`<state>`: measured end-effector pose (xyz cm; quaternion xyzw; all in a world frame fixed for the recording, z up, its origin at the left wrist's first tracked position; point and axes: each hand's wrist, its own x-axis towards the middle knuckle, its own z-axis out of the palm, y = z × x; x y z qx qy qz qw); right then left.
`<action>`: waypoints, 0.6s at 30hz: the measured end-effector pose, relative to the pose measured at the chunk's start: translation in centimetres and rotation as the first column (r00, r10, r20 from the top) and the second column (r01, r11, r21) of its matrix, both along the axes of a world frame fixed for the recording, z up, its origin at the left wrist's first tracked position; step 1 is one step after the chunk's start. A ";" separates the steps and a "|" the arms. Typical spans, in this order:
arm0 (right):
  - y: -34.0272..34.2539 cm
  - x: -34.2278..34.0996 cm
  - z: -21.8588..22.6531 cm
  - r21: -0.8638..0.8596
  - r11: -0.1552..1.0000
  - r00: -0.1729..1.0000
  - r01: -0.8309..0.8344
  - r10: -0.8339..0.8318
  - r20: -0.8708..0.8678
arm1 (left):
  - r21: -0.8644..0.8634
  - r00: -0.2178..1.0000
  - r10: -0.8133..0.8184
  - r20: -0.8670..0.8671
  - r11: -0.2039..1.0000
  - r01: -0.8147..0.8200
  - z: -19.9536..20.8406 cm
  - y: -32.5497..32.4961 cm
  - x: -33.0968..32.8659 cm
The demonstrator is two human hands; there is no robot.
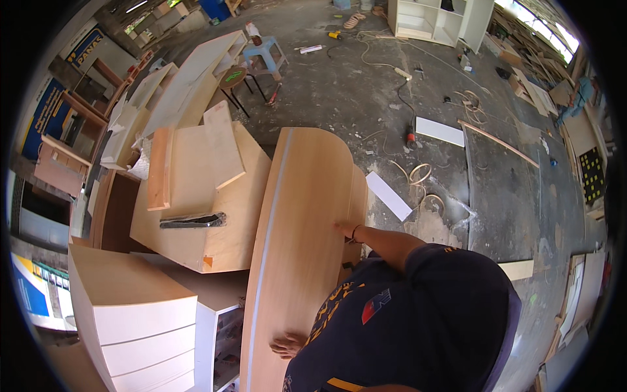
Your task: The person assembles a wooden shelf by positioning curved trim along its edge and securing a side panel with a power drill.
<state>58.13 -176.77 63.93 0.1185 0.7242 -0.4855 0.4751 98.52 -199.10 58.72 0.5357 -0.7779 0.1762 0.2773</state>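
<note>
A long wood-grain panel (297, 215) with a rounded far corner and a pale strip along its left edge stands before me, slightly tilted. Flat on its face near the bottom lies my left hand (287, 345), open with the fingers spread. My right hand (348, 231), a dark band at its wrist, grips the panel's right edge; some of its fingers are hidden. Behind that edge shows part of a second wood-grain piece (358, 196). My dark shirt hides the lower right side of the panel.
Left of the panel are a plywood box (196, 245) with loose boards on top and a white drawer cabinet (147, 333). A stool (234, 78) and a blue step stool (261, 55) stand farther off. White strips (441, 130), cords and a corded power tool (411, 138) lie on the floor.
</note>
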 end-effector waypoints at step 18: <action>11.3 12.5 -1.3 0.366 0.873 0.734 -0.321 0.474 -0.487 | 0.242 0.941 0.223 0.254 0.927 -0.285 4.2 -0.4 -0.3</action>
